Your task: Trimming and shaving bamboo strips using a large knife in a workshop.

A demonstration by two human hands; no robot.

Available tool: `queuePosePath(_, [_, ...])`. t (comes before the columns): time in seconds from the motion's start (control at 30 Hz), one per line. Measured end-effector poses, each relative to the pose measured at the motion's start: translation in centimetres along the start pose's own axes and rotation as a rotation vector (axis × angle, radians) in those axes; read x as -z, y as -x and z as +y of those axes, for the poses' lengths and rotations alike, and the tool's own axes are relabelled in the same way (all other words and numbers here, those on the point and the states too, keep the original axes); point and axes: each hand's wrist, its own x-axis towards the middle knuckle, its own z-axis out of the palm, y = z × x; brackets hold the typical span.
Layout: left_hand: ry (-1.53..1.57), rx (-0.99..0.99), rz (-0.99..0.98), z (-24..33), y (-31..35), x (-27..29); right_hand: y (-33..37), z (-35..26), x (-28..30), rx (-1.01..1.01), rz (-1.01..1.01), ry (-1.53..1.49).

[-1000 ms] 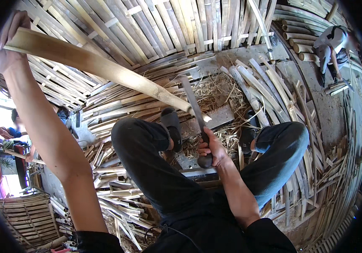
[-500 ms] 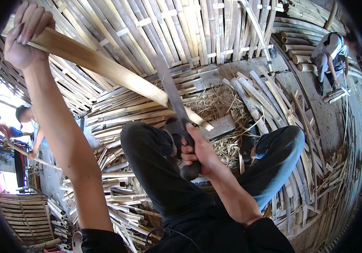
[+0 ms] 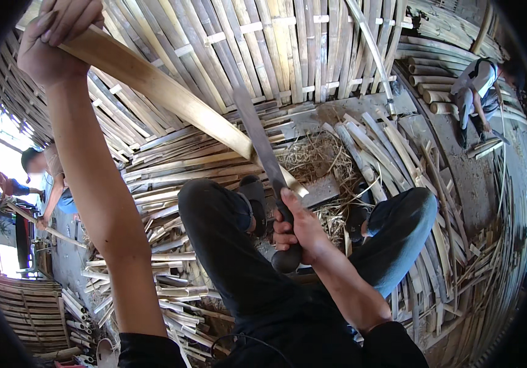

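My left hand [image 3: 61, 40], raised at the upper left, grips the upper end of a long split bamboo strip [image 3: 159, 92]. The strip slopes down to the right, its lower end near the ground between my knees. My right hand [image 3: 303, 227] is wrapped round the dark, round-ended handle of a long-bladed knife [image 3: 255, 126]. Its blade points up and away and crosses over the strip near the lower end. Whether the edge touches the bamboo I cannot tell.
Bamboo shavings [image 3: 318, 153] lie beyond my feet. Split bamboo pieces [image 3: 177, 159] are heaped left, with more strips [image 3: 392, 153] right. A woven bamboo panel [image 3: 275, 43] stands ahead. One person [image 3: 478, 92] crouches far right; another [image 3: 54, 178] holds a pole at left.
My left hand has shifted slightly right with the bamboo strip. My right hand and the knife have moved a little right and nearer to me.
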Motion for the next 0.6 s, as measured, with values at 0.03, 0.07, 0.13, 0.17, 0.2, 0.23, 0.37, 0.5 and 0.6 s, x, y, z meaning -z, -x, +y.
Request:
queuePosePath(0.03, [0.054, 0.047, -0.013, 0.1, -0.1, 0.4, -0.2, 0.6, 0.8, -0.022, 0.035, -0.053])
queuePosePath(0.07, [0.108, 0.095, -0.027, 0.2, -0.1, 0.9, -0.3, 0.7, 1.2, -0.045, 0.069, -0.106])
queuePosePath(0.13, [0.038, 0.065, -0.013, -0.4, -0.5, -0.1, 0.4, 0.1, -0.2, -0.045, 0.051, -0.138])
queuePosePath(0.17, [-0.04, 0.037, 0.003, -0.6, -0.6, -0.5, 0.5, -0.3, -1.1, -0.027, 0.03, -0.139])
queuePosePath(0.2, [-0.037, 0.041, 0.004, -0.5, -0.7, -0.4, 0.4, -0.7, -1.7, -0.003, 0.003, -0.138])
queuePosePath(0.23, [-0.036, 0.049, -0.002, -0.3, -0.7, 0.0, 0.1, -0.7, -1.6, -0.022, -0.014, -0.149])
queuePosePath(0.37, [-0.048, 0.023, 0.038, -0.6, -0.8, 0.4, -0.3, 0.9, 0.6, -0.01, -0.006, -0.105])
queuePosePath(0.5, [0.041, 0.127, -0.218, -0.1, -1.6, 1.5, 0.0, 0.5, -0.1, -0.074, -0.059, -0.195])
queuePosePath(0.6, [0.147, -0.081, 0.082, -2.3, -2.1, -1.8, 1.6, -1.5, -3.8, -0.015, -0.174, -0.102])
